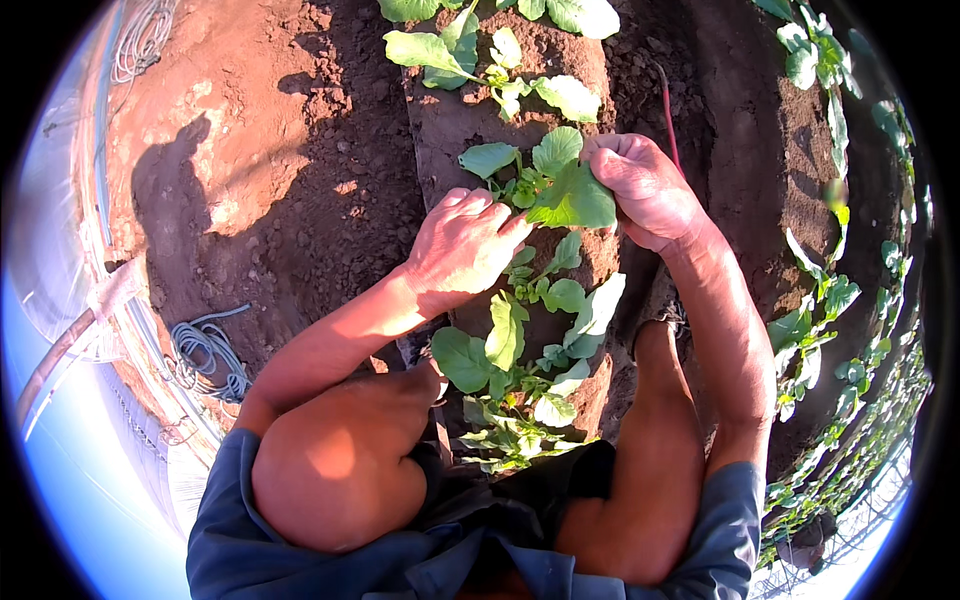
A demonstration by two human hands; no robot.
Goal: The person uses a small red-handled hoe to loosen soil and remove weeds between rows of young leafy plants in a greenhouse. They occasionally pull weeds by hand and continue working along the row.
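A leafy green plant (525, 184) grows from the raised soil bed between my hands. My left hand (469, 244) is at the plant's near left side, its fingers curled around the base of a leaf; what its fingertips grip is hidden. My right hand (637, 184) is closed at the right edge of a broad green leaf (574, 199), its thumb and fingers pinched at the leaf; whether it grips the leaf is not plain. More leafy plants (510, 337) stand in the same row close to my body, and another plant (506, 79) grows beyond my hands.
My bent legs straddle the bed. A coil of cord (206, 360) lies on the soil at the left, and another coil (142, 37) at the upper left. A thin red tube (667, 112) runs in the right furrow. Further plant rows (825, 300) stand to the right.
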